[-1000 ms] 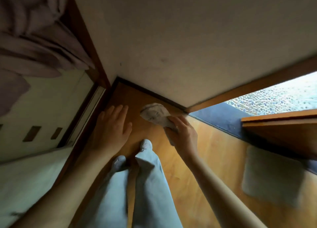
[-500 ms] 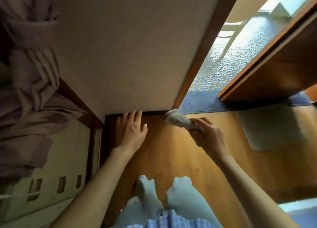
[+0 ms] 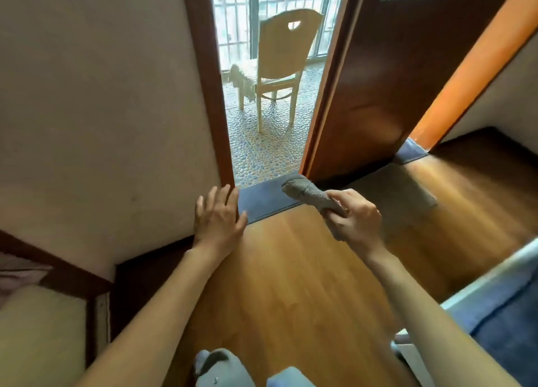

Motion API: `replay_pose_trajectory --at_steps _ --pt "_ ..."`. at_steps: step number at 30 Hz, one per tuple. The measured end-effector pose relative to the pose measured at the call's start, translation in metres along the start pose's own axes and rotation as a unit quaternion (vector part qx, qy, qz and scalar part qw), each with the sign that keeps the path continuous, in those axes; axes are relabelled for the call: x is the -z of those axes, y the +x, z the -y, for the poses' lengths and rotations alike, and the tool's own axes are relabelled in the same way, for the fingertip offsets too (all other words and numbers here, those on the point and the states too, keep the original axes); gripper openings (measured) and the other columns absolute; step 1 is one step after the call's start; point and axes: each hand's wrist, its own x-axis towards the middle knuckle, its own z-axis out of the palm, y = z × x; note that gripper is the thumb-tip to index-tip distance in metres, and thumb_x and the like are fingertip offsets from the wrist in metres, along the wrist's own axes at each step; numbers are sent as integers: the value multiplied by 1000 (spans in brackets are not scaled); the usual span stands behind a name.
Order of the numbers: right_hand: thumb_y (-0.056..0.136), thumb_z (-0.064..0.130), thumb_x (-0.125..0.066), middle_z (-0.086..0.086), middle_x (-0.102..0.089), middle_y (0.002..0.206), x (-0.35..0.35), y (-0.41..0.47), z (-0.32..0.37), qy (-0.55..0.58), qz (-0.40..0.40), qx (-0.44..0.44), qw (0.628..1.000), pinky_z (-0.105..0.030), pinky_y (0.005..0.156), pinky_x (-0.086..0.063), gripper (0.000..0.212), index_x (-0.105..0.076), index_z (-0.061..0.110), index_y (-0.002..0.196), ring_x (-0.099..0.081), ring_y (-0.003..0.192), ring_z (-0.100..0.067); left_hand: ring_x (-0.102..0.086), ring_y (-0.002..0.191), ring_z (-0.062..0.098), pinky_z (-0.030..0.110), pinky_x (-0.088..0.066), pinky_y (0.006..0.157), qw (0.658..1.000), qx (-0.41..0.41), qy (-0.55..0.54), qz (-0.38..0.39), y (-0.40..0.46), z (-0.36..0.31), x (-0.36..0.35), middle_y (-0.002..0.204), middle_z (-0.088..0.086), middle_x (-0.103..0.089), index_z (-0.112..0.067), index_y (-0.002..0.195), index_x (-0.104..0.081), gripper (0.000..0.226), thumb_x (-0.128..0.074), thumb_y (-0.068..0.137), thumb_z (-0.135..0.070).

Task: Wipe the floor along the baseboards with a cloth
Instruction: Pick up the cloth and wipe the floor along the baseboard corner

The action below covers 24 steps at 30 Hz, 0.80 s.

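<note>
Cloth (image 3: 310, 195): we grip it in our right hand (image 3: 356, 219), long axis toward sill (image 3: 262, 198); left hand (image 3: 218, 219) flat, fingers relaxed.

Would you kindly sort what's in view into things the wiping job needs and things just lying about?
In use: grey cloth, gripped by right hand; left hand; wooden floor; baseboard.
Lying about: wooden chair; floor mat; open door.

Left hand (image 3: 219, 218) lies flat at frame centre against the door frame (image 3: 210, 89), wall (image 3: 96, 104) to its left. Right hand (image 3: 355, 218), right of it, holds the cloth (image 3: 309, 193) over the threshold (image 3: 263, 198). A chair (image 3: 279, 63) stands beyond the doorway, upper centre; a mat (image 3: 407, 191) lies right of the cloth.
</note>
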Motion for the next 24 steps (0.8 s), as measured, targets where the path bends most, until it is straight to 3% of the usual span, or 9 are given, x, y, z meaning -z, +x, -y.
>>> replay_pose_trajectory --at_steps 4,12,16,20,22,24 --pt "80 30 -75 12 -64 92 53 -12 -48 3 -11 -29 1000 -30 65 -51 24 -71 33 104 -62 78 -10 -43 130 36 51 -31 105 997 -75 14 -2 12 -71 -23 139 13 -52 -9 138 -50 53 -56 92 -34" --pt "75 20 -80 9 -67 91 126 -17 -134 -38 -90 -95 991 -21 69 -46 28 -73 29 100 -62 82 -8 -29 141 30 48 -25 113 983 -172 32 52 61 -176 -65 152 7 -37 -16 149 -33 61 -46 97 -44" --pt "74 19 -79 8 -68 93 145 0 -177 -67 -128 -121 982 -31 71 -52 29 -72 27 101 -65 84 -13 -36 137 31 51 -31 109 971 -229 28 54 111 -221 -83 149 9 -43 -14 147 -38 60 -50 95 -43" --pt "74 15 -80 4 -67 89 160 35 -217 -83 -151 -129 976 -33 71 -51 27 -73 22 99 -64 81 -15 -39 136 32 53 -33 109 961 -272 9 49 171 -266 -102 147 9 -46 -14 145 -42 58 -52 95 -41" --pt "73 12 -81 2 -67 88 168 56 -234 -92 -169 -139 971 -24 71 -50 27 -73 18 99 -63 80 -13 -38 137 33 54 -32 110 955 -290 2 57 203 -288 -110 147 9 -46 -14 145 -43 57 -52 95 -41" --pt "72 7 -81 0 -68 88 174 71 -245 -120 -186 -151 963 -4 71 -39 28 -74 13 98 -59 79 -6 -37 138 32 54 -31 110 951 -303 -5 61 226 -306 -117 147 9 -46 -14 144 -44 57 -54 95 -40"
